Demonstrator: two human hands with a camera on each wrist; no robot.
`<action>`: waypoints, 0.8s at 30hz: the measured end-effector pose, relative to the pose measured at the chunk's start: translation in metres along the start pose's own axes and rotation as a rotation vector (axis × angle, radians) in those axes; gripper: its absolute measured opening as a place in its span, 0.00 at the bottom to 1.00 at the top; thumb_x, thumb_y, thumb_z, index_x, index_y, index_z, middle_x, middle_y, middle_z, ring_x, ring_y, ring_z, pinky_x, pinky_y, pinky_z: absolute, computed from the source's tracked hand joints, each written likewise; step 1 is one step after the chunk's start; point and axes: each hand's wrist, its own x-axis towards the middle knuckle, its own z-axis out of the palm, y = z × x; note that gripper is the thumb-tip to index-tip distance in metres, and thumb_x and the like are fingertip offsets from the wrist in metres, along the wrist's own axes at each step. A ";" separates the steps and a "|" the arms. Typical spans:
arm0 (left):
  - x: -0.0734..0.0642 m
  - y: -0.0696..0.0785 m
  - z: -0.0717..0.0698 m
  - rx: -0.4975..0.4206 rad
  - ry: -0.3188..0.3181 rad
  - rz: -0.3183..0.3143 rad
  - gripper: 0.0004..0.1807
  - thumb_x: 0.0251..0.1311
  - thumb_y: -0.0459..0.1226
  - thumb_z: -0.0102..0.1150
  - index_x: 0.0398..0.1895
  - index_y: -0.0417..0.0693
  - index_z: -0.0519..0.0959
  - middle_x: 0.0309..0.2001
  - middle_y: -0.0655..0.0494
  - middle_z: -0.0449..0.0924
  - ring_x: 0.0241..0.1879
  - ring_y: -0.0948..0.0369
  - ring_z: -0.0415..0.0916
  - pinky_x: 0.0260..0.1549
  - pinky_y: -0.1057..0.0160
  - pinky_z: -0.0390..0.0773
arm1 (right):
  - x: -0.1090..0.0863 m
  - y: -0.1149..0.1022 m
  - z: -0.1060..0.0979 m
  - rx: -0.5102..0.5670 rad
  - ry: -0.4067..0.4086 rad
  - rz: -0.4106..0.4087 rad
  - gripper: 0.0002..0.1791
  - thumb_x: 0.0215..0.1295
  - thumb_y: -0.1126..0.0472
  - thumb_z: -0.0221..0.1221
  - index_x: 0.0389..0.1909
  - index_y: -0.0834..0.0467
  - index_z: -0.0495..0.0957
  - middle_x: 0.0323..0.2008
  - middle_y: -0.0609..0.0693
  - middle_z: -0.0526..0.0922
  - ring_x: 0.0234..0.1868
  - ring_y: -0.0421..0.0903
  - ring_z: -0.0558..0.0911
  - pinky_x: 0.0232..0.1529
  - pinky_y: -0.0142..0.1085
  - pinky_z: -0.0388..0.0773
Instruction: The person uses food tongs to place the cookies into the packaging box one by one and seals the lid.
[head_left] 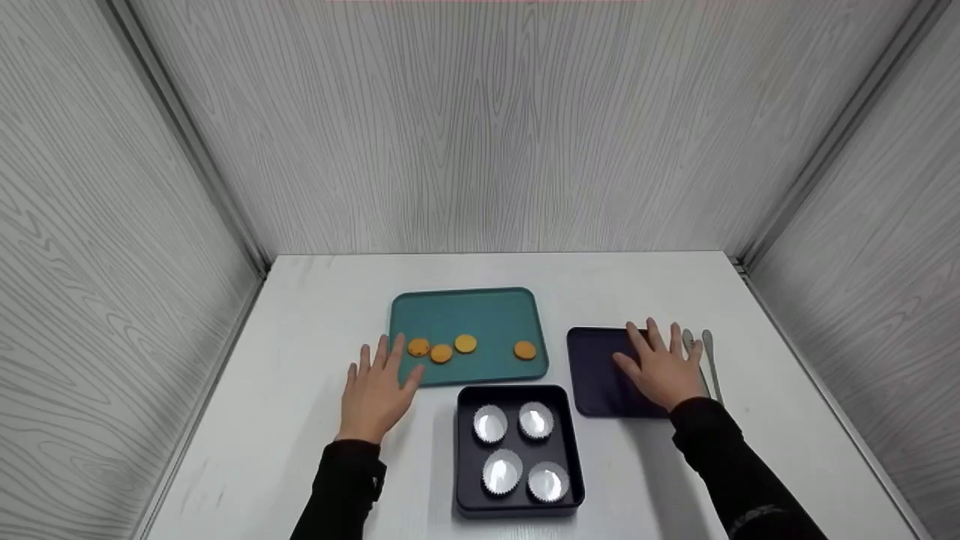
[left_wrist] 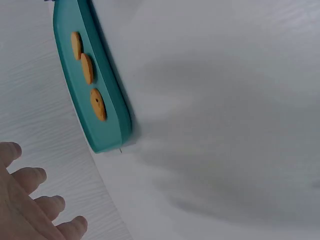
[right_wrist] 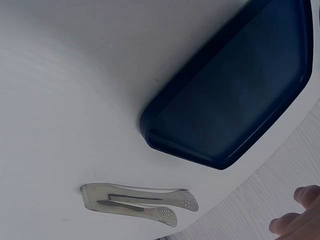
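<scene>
My left hand (head_left: 375,397), fingers spread, hovers by the left edge of a teal tray (head_left: 480,307). On that tray lie several round orange-yellow cookies (head_left: 465,344); one stands apart at the right (head_left: 525,350). Over the right part of a dark navy tray (head_left: 600,375) is my right hand (head_left: 666,375), its fingers spread and nothing held. Metal tongs (right_wrist: 135,200) with perforated tips lie on the table just right of that tray, partly hidden by the right hand in the head view.
A deep dark square box (head_left: 517,512) stands front centre, with several silver foil baking cups (head_left: 501,472) inside. The white table (head_left: 322,300) is enclosed by grey wood-grain panels (head_left: 480,150) at the back and both sides.
</scene>
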 end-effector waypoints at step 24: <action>-0.053 0.052 0.067 -0.467 -0.111 -0.116 0.45 0.73 0.65 0.42 0.83 0.50 0.51 0.80 0.45 0.53 0.79 0.42 0.49 0.73 0.37 0.58 | -0.020 0.032 0.007 0.003 0.058 0.006 0.41 0.77 0.38 0.50 0.81 0.58 0.55 0.77 0.70 0.54 0.76 0.77 0.46 0.69 0.76 0.42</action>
